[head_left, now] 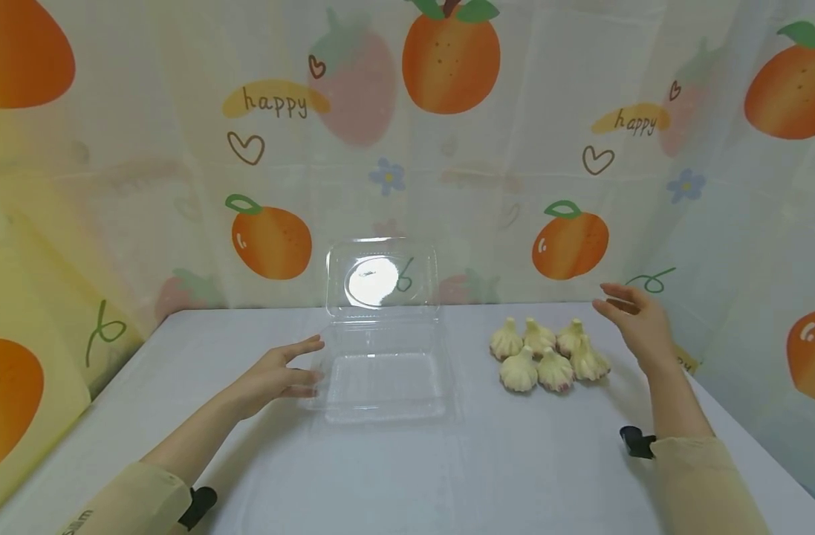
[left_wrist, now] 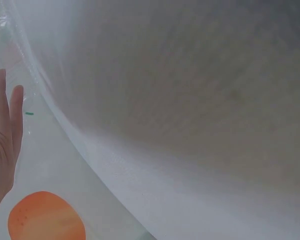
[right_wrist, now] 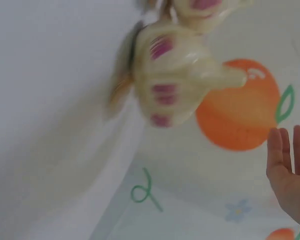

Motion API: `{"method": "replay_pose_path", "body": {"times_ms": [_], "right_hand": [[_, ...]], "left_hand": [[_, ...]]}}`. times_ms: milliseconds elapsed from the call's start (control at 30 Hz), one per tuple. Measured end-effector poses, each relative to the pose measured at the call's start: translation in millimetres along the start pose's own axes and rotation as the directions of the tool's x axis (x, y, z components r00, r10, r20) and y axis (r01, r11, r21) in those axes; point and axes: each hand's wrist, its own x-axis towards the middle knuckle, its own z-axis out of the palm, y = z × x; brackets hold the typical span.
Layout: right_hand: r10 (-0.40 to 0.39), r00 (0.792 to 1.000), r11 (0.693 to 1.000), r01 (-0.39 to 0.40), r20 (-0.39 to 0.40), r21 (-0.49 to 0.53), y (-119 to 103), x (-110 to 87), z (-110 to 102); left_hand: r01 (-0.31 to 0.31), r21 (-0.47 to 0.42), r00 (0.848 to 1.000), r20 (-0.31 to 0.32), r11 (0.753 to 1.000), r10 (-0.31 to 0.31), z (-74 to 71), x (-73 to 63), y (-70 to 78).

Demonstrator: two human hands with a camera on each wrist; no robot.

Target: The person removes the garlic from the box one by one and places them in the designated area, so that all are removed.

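Observation:
A clear plastic clamshell box (head_left: 387, 410) stands on the table with its lid raised at the back. My left hand (head_left: 273, 379) is at the box's left side, fingers spread and fingertips right at the wall; in the left wrist view the left hand (left_wrist: 4, 135) shows at the edge. Several garlic bulbs (head_left: 519, 371) sit in a cluster to the right of the box. Beyond their right side my right hand (head_left: 637, 323) is raised with loosely bent fingers, holding nothing. The right wrist view shows a garlic bulb (right_wrist: 167, 75) up close and the right hand (right_wrist: 290, 175) apart from it.
A white cloth covers the table (head_left: 394, 483). Behind it hangs a curtain (head_left: 447, 178) printed with oranges and strawberries, which also runs along both sides. Small black devices are strapped at both wrists.

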Motion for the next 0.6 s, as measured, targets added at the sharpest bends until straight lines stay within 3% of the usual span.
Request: {"method": "replay_pose_path", "body": {"times_ms": [133, 267, 600], "right_hand": [[-0.105, 0.993, 0.994, 0.106, -0.046, 0.028, -16, -4.1, 11], [-0.19, 0.982, 0.98, 0.19, -0.014, 0.053, -34, -8.4, 24], [-0.268, 0.959, 0.962, 0.262, 0.095, 0.076, -61, -19.9, 50]], "left_hand": [[-0.002, 0.001, 1.0, -0.004, 1.0, 0.002, 0.9, -0.8, 0.1], [-0.007, 0.004, 1.0, -0.005, 1.0, 0.007, 1.7, -2.0, 0.7], [-0.021, -0.017, 1.0, -0.004, 1.0, 0.021, 3.7, -5.7, 1.5]]}}
